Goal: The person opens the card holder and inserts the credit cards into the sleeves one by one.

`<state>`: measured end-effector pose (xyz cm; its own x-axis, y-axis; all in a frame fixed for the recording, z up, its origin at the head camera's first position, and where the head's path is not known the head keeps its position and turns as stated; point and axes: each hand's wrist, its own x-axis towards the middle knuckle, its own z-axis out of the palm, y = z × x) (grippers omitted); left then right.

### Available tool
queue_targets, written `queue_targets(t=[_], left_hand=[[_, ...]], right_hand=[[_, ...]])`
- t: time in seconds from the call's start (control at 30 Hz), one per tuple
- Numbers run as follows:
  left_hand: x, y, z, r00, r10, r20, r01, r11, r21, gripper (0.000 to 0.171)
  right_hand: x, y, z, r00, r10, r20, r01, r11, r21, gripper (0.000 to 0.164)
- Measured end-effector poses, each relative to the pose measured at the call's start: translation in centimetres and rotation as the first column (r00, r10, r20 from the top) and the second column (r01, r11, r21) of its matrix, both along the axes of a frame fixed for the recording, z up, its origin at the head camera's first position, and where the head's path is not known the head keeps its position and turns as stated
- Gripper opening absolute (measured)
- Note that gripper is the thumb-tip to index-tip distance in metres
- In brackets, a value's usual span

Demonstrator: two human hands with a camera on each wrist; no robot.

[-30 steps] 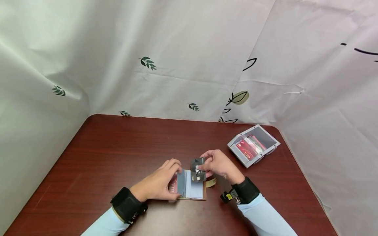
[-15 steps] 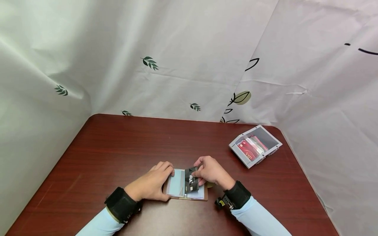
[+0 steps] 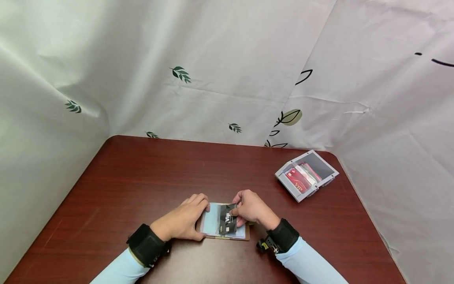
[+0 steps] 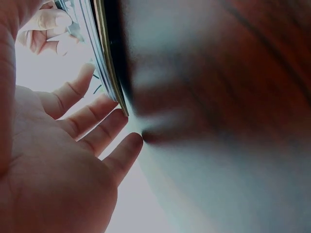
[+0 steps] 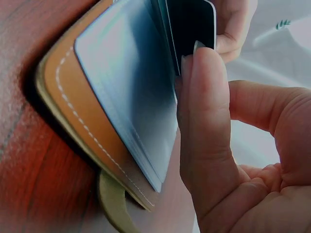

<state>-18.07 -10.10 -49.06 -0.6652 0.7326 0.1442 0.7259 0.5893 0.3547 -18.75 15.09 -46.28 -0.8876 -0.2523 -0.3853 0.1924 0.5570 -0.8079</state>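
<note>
An open brown card holder (image 3: 247, 233) with clear sleeves lies near the middle of the table. My left hand (image 3: 186, 217) grips its left side, thumb at the near edge and fingers at the far edge. In the left wrist view, the fingertips (image 4: 133, 141) meet the edge of its stacked pages. My right hand (image 3: 253, 207) pinches a black VIP card (image 3: 227, 225) between thumb and fingers, over the holder's middle. The right wrist view shows the dark card (image 5: 192, 24) tilted beside the pale sleeves (image 5: 126, 82); white stitching runs along the cover (image 5: 70, 104).
A grey box (image 3: 320, 165) with a clear lid stands at the table's back right, red cards (image 3: 296, 179) inside. The holder's strap (image 5: 114, 199) sticks out at its right side. Patterned white cloth (image 3: 213, 79) hangs behind the dark red table (image 3: 159, 169).
The right hand has brought the black card left and toward me, down onto the holder's middle. The left hand has laid the sleeve with the red card over; a pale sleeve now shows there.
</note>
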Motion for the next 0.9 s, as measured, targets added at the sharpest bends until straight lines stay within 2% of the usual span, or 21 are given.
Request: queue_targets(t=[0.17, 0.5, 0.7, 0.9], left_hand=[[-0.1, 0.0, 0.0, 1.0, -0.007, 0.022, 0.006, 1.0, 0.018, 0.066], [-0.2, 0.0, 0.0, 0.997, -0.006, 0.078, 0.004, 1.0, 0.022, 0.074], [-0.1, 0.0, 0.0, 0.997, -0.006, 0.072, 0.004, 1.0, 0.024, 0.079], [-0.2, 0.0, 0.0, 0.997, -0.019, 0.081, 0.017, 0.999, 0.036, 0.078]], right_hand=[[0.1, -0.4, -0.5, 1.0, -0.006, -0.005, 0.006, 1.0, -0.005, 0.022], [0.2, -1.4, -1.3, 1.0, -0.013, -0.022, 0.01, 0.988, -0.153, 0.024], [0.2, -1.9, -1.5, 0.997, -0.022, -0.072, 0.009, 0.984, -0.175, 0.02], [0.3, -2.5, -1.7, 0.997, -0.056, -0.052, 0.043, 0.975, -0.216, 0.021]])
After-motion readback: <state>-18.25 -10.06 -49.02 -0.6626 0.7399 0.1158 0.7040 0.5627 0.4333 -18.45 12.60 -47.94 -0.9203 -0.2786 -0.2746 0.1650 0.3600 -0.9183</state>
